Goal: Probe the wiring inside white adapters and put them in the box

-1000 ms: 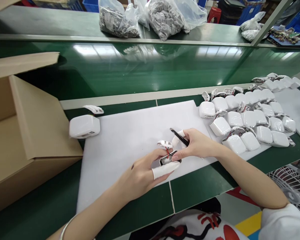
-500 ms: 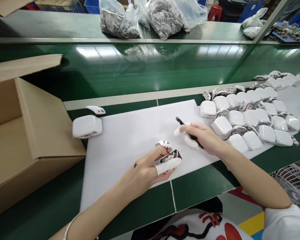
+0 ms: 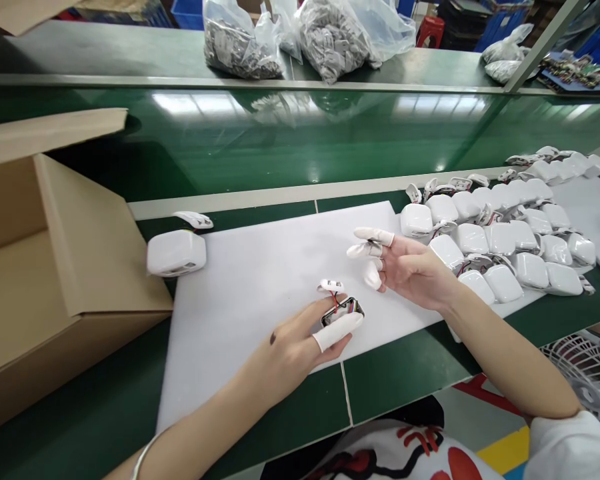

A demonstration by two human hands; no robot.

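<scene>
My left hand (image 3: 295, 343), with a white finger cot on one finger, is closed around a small white plastic housing (image 3: 344, 313). Its open side shows coloured wires, and red and black leads run to a small white cover piece (image 3: 331, 286) beside it. To the right, above the white sheet (image 3: 260, 267), my right hand (image 3: 405, 263) is turned palm up with white cots on its fingers. Between those fingers a dark sliver of a black pen-like tool (image 3: 373, 241) shows; most of it is hidden.
Several white housings (image 3: 500, 237) with wired covers lie in rows on the right. Another housing (image 3: 177, 253) stands at the left, near an open cardboard box (image 3: 95, 240). Bags of grey parts (image 3: 333, 40) sit on the back shelf. A fan (image 3: 585, 373) is at lower right.
My right hand has rolled palm up and its fingers have spread somewhat. The black tool, in plain sight before, is now mostly hidden. My left hand keeps the housing nearly in place.
</scene>
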